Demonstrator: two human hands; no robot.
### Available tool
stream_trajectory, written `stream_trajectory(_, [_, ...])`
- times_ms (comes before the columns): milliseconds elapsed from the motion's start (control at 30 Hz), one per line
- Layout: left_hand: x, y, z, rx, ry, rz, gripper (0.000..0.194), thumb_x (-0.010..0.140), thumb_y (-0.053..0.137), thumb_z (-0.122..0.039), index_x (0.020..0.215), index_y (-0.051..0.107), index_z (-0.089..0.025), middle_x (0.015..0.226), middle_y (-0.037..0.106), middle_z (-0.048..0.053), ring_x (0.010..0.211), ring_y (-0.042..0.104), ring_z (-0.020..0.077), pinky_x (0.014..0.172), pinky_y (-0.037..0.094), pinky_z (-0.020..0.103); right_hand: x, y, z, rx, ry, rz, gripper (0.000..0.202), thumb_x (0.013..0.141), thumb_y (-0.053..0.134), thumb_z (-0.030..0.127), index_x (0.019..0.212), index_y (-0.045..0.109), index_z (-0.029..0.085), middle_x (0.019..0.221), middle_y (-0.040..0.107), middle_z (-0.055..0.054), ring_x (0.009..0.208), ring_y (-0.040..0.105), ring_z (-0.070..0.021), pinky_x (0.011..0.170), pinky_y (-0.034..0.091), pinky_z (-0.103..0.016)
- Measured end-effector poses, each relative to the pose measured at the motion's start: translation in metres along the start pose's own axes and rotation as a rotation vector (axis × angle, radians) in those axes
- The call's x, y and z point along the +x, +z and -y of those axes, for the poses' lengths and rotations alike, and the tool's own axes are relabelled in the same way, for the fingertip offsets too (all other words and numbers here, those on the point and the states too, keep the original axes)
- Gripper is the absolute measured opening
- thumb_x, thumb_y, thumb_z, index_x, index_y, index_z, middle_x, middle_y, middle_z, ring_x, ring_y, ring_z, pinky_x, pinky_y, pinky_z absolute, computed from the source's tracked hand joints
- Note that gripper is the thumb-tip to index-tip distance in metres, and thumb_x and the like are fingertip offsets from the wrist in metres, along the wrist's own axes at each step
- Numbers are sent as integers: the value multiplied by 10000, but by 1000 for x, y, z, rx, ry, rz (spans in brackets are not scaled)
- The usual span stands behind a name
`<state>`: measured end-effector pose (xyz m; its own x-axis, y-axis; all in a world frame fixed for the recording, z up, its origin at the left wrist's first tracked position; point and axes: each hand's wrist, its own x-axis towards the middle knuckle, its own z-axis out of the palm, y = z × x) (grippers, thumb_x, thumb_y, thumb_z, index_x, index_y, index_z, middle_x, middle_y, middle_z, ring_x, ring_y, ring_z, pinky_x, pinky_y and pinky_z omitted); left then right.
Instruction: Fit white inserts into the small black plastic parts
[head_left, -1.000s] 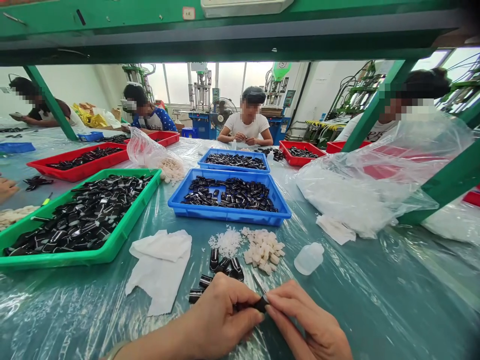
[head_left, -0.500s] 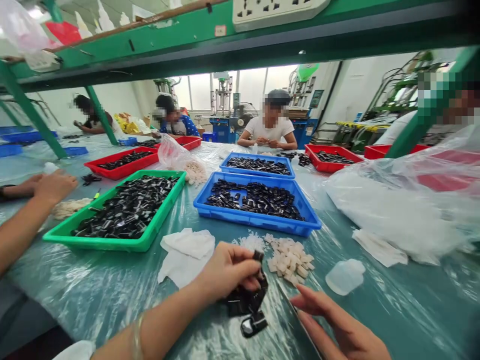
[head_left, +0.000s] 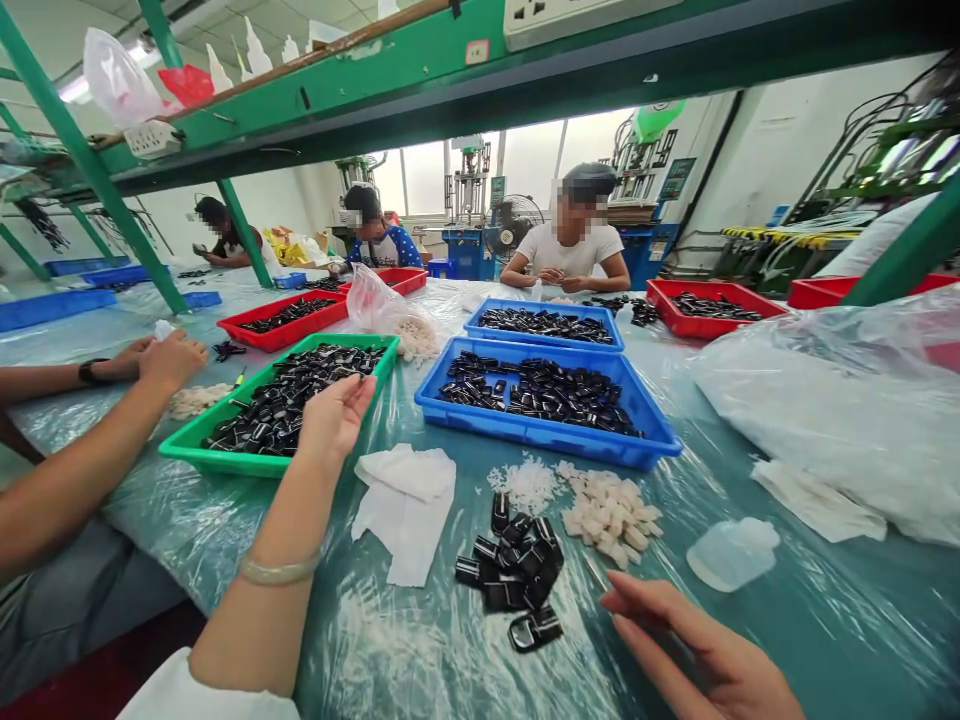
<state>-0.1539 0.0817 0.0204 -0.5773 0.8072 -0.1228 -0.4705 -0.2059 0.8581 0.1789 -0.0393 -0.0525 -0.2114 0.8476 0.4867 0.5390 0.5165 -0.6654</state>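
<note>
Surface [head_left: 832, 640]: green, under wrinkled clear film. Risk: small stock snagging in folds.

Clear bag [head_left: 817, 410]: lg., far R. Could slump twd. stock if knocked.

Blue tray [head_left: 525, 432]: black pcs. inside, beyond loose heaps.

Green tray [head_left: 240, 463]: piled w/ black pcs. Risk: overfill; added pc. may slide off over edge.

L hand [head_left: 334, 425]: at green tray's R side, fingers drawn nearly together; dark sliver at tips, can't tell if held pc. or tray contents behind. Risk: early release drops pc. outside rim.

R hand [head_left: 697, 645]: low, R of pile; fingers slightly parted, tool at tips; grip can't be told. Risk: slack hold, tool slips.

Pile, loose black pcs. [head_left: 517, 560]: on surface betw. hands. Risk: scatter or scuffing if brushed.

Cloth [head_left: 412, 500]: L of pile; sleeve could drag it.

Pale blocks [head_left: 611, 515]: just beyond tool, touching white bits [head_left: 525, 483]. Risk: mixing if swept.

Bottle [head_left: 733, 555]: seems tipped; may leak if cap loose (cap unclear).

Metal tool [head_left: 592, 572]: slim; tip could scratch gloss.
</note>
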Motion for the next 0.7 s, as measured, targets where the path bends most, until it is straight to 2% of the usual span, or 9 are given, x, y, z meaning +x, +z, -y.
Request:
stream_trajectory(100, [3,-6,-9,-26,9,-54,275,859,507,-275,1097,516,-138,1097,548,81,902,572,168,754,501,345,1,0,6,-31,-32,78,188,807,569,256,975,648,228,859,697,-42,726,673,-164,609,554,-195])
stream_trajectory(133, [1,-8,-11,-30,16,-59,229,854,507,-219,1061,516,-121,1111,532,96,899,571,152,764,498,303,1,0,8,-44,-61,108,193,818,553,240,988,643,227,874,691,-48,745,666,-165,619,552,-206])
stream_trajectory(267, [-9,-11,-12,-23,77,-39,137,793,536,-127,923,500,-149,1141,497,95,895,584,125,805,487,234,4,3,15,-149,-263,232,270,840,497,195,1075,616,252,969,679,-68,853,634,-195,681,537,-277])
stream_trajectory(367, [-14,-6,-6,15,114,10,147,743,569,-117,866,508,-171,1025,558,63,858,606,120,814,491,238,4,11,16,-223,-415,311,282,858,445,199,1081,606,260,1008,678,-75,926,600,-220,733,498,-334])
stream_trajectory(433, [-18,1,0,62,107,77,174,703,594,-102,850,528,-170,903,605,46,804,623,118,786,500,239,2,17,16,-224,-444,317,263,873,412,226,1046,608,246,983,677,-84,913,587,-221,746,460,-353])
stream_trajectory(533, [-34,15,15,179,39,241,217,653,645,-118,860,586,-138,797,654,55,721,638,133,687,512,240,0,21,17,-227,-392,333,222,880,404,210,965,609,221,876,657,-73,811,572,-183,731,412,-331])
stream_trajectory(700, [-84,29,44,433,-108,608,240,607,721,-204,813,676,-91,720,685,92,603,622,157,533,495,238,-2,21,18,-276,-408,353,251,873,356,75,936,576,177,824,614,-54,740,541,-149,733,369,-316])
